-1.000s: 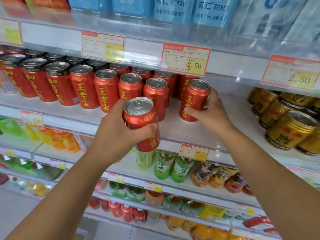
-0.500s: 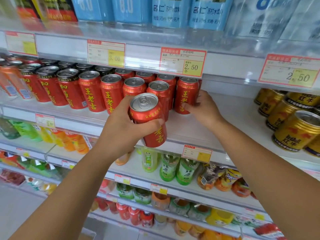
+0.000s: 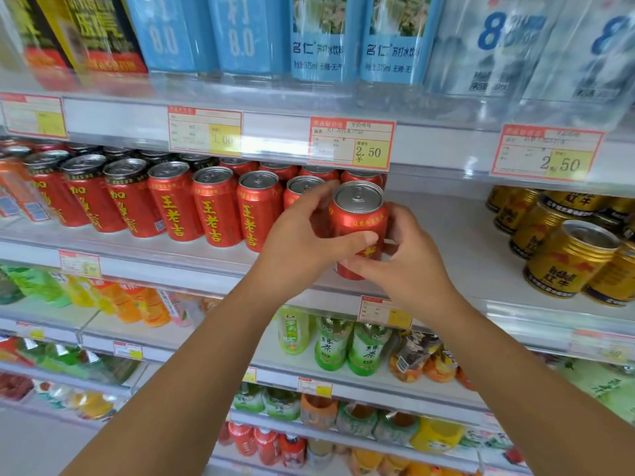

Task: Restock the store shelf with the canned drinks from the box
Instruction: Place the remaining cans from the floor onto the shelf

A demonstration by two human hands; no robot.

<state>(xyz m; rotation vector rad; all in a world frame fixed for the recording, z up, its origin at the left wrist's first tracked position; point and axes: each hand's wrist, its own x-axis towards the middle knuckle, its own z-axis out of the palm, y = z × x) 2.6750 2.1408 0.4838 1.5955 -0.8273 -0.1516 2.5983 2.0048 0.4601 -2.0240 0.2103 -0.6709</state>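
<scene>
A red can [image 3: 359,214] with yellow characters stands at the right end of the front row of red cans [image 3: 213,207] on the white shelf [image 3: 446,242]. My left hand [image 3: 309,242] wraps it from the left, thumb across its front. My right hand [image 3: 409,266] holds its lower right side with the fingertips. Whether the can's base rests on the shelf is hidden by my fingers. The box is out of view.
Gold cans [image 3: 563,255] are grouped at the right of the same shelf, with bare shelf between them and the red row. Blue and clear water bottles [image 3: 323,39] fill the shelf above. Green tea bottles [image 3: 347,345] and other drinks sit below.
My left hand carried its can up and to the right, to the end of the red row. My right hand left the can it had set at the back and came onto this one.
</scene>
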